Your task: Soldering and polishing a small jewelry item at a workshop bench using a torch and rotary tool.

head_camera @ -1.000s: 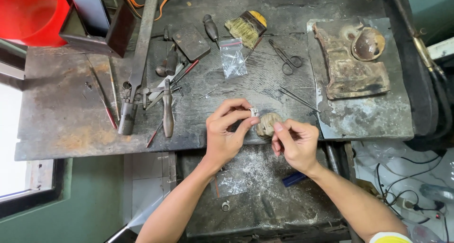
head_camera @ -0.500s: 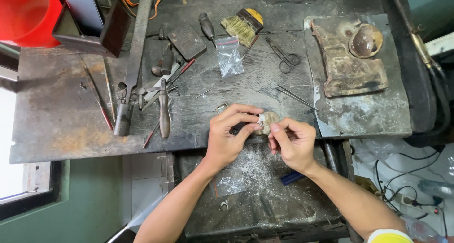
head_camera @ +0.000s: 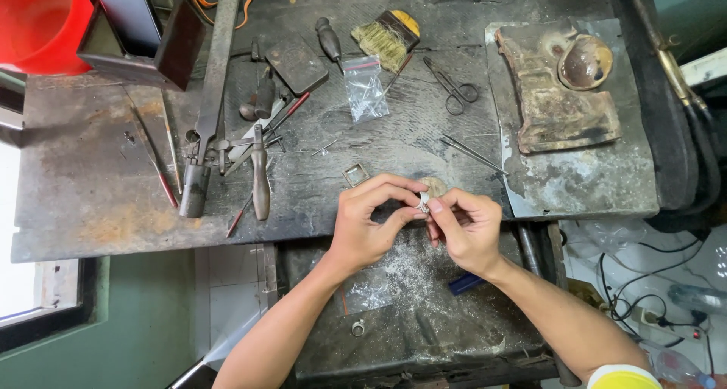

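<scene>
- Since a moment ago, my two hands have moved closer together, and the small silver piece now sits right between the fingertips of both.
- My left hand (head_camera: 367,226) is curled, with the thumb and first fingers pinching the small silver piece (head_camera: 424,202) from the left.
- My right hand (head_camera: 469,230) is curled too, and its fingertips pinch the same piece from the right.
- The piece is held up at the near edge of the dark workbench (head_camera: 91,200), just in front of a small round lump (head_camera: 435,185) that lies on the bench.
- I cannot tell what shape the silver piece is, because it is tiny and half hidden by my fingers.
- A little square frame (head_camera: 354,175) lies on the bench just to the left of my left hand.
- Farther away, a clear little bag (head_camera: 365,88) lies flat; I cannot tell what is in it.
- Beside the bag are a brush (head_camera: 386,35) and small scissors (head_camera: 453,90).
- On the far right, a round shell-like dish (head_camera: 585,61) sits on a rusty brown block (head_camera: 553,101); I cannot see anything in it.
- A red bucket (head_camera: 38,22) stands in the far left corner.
- Pliers (head_camera: 260,173) and a long file (head_camera: 212,94) lie on the left.
- Below the bench, near me, an open tray (head_camera: 424,321) holds shiny dust and a small ring (head_camera: 357,328).
</scene>
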